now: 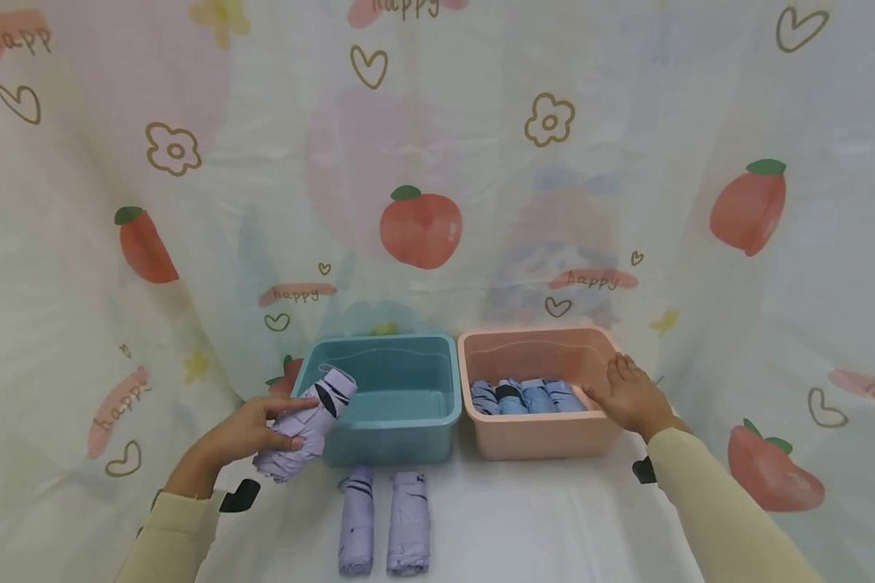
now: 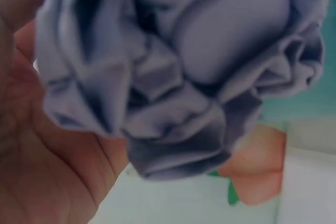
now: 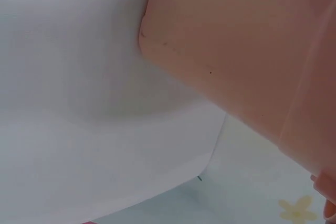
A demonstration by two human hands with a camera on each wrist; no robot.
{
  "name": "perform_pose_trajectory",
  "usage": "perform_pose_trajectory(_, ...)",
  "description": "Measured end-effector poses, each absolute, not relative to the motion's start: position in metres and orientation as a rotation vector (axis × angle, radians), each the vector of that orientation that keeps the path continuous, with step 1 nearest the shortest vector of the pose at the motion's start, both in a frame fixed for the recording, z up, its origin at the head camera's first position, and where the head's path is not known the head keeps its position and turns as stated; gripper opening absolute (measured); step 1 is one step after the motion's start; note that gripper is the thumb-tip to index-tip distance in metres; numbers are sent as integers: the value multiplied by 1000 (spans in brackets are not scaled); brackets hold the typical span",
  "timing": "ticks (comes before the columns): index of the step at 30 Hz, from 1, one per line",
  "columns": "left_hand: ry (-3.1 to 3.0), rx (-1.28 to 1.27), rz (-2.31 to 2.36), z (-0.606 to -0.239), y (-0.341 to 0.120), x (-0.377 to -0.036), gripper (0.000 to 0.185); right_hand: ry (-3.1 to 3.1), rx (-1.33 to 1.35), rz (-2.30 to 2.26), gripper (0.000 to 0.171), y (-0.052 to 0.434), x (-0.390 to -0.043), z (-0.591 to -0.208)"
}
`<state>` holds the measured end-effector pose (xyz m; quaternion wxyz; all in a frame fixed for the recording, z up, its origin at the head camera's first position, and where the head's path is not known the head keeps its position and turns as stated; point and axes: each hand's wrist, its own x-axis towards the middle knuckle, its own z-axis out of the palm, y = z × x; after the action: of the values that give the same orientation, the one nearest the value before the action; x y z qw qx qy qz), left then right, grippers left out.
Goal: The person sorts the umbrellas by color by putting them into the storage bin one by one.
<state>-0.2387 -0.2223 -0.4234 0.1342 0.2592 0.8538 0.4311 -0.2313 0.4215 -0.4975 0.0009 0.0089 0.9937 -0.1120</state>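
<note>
My left hand (image 1: pixel 251 437) grips a folded lilac umbrella (image 1: pixel 306 425) at the front left of the teal bin (image 1: pixel 390 441). In the left wrist view the gathered cloth and rounded end of this umbrella (image 2: pixel 233 30) fill much of the picture. My right hand (image 1: pixel 638 397) rests with straight fingers on the right rim of the pink bin (image 1: pixel 547 437). Several folded blue umbrellas (image 1: pixel 535 397) lie side by side in the pink bin. The right wrist view shows the outer wall of the pink bin (image 3: pixel 236 40), with my right hand's fingers out of sight.
Two more folded lilac umbrellas (image 1: pixel 356 526) (image 1: pixel 408 526) lie on the white tabletop (image 1: pixel 525 518) in front of the teal bin. The bins stand next to each other. A printed curtain (image 1: pixel 481 162) hangs behind them and along both sides.
</note>
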Motion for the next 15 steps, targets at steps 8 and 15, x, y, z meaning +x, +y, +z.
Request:
perform_pose_trajectory(8, 2389, 784, 1215, -405, -185, -299, 67, 3129, 21, -322, 107, 423, -229, -499)
perform_pose_trajectory(15, 2343, 680, 1139, -404, -153, -341, 66, 3139, 43, -304, 106, 420, -227, -498)
